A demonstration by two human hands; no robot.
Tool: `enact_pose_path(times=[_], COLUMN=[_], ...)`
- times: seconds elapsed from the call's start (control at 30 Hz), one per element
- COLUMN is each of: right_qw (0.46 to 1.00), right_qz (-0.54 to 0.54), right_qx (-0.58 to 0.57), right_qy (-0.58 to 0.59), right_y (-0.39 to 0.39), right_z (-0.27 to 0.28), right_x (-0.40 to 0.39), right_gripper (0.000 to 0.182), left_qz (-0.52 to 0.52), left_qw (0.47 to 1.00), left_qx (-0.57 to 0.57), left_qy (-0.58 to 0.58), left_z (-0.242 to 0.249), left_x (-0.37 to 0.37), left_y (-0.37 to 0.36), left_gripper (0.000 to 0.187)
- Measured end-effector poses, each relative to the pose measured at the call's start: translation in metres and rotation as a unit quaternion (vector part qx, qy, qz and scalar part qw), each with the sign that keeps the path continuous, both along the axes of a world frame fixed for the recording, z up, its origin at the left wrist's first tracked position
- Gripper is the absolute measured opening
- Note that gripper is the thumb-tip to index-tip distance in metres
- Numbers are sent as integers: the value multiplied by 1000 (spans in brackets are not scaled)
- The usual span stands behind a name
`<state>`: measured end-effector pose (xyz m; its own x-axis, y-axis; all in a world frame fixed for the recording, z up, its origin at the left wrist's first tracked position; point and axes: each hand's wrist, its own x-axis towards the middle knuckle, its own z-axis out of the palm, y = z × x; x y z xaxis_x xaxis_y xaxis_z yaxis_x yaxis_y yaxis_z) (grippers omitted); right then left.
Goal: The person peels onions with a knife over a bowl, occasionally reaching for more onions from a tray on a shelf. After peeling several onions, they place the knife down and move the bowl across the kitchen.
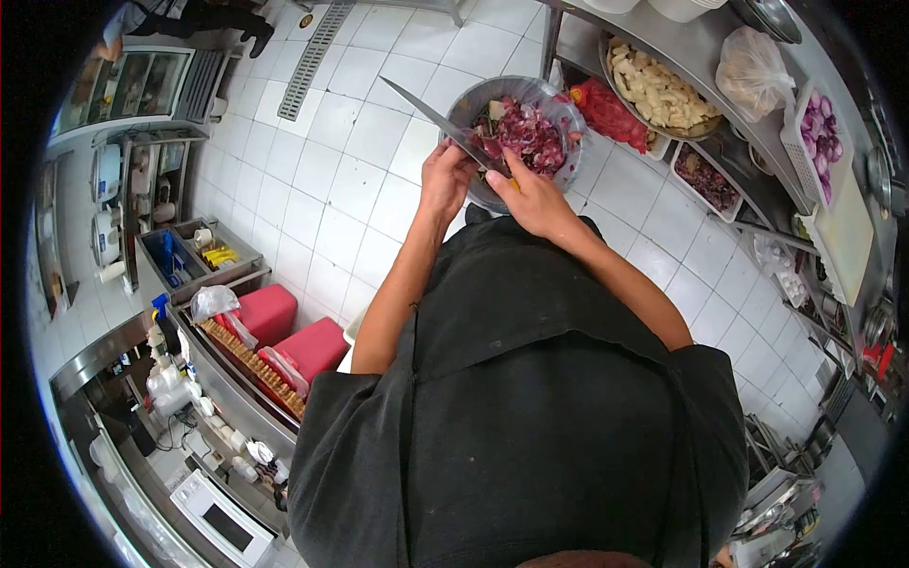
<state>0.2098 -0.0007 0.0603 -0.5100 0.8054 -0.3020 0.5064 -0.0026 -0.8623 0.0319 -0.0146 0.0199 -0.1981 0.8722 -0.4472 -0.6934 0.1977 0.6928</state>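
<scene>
A long knife [423, 106] is in my right hand [538, 201], which is closed round its handle end. The blade points up and to the left across the floor. Close by, my left hand [445, 182] has its fingers bent together beside the blade; whatever lies between them is hidden. Below both hands stands a round tub [458, 106] with what looks like a clear plastic liner. Purple-red onion skins and scraps [532, 133] fill much of it, with a few paler pieces at one side.
At right, shelves hold a large pan of pale peeled pieces [653, 83], a red mesh bag [606, 112], a tray of dark scraps [705, 180], a white basket of purple onions [820, 137] and a cutting board [843, 248]. Red stools [312, 352] stand left. A person's leg [227, 19] shows top left.
</scene>
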Motion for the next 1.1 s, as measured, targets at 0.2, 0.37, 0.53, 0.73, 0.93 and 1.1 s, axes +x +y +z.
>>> enact_pose_path(times=[0.2,0.37,0.53,0.73,0.93,1.1], right_qw=[999,999,971,976,932,865], right_qz=[12,-2,-16,-32,-41,-8], right_qx=[-31,35,-214,-168,-299,-450], right_qy=[-18,-11,104,132,203,222], right_y=[9,12,34,31,36,47], right_z=[4,-23,-10,-16,-21,-18], right_x=[-7,-21,-17,-23,-27,-14], right_gripper=[70,67,53,50,49,47], left_qz=[-5,-23,-39,-45,-32,-56], left_qw=[1000,1000,999,998,999,998], left_qx=[-7,-5,-7,-12,-15,-8], left_qy=[6,6,14,37,31,-27], left_z=[4,-1,-1,-11,-13,-12], left_x=[10,9,8,-3,-12,-21], left_y=[-4,-7,-10,-10,-19,-28], left_gripper=[26,28,36,44,50,50])
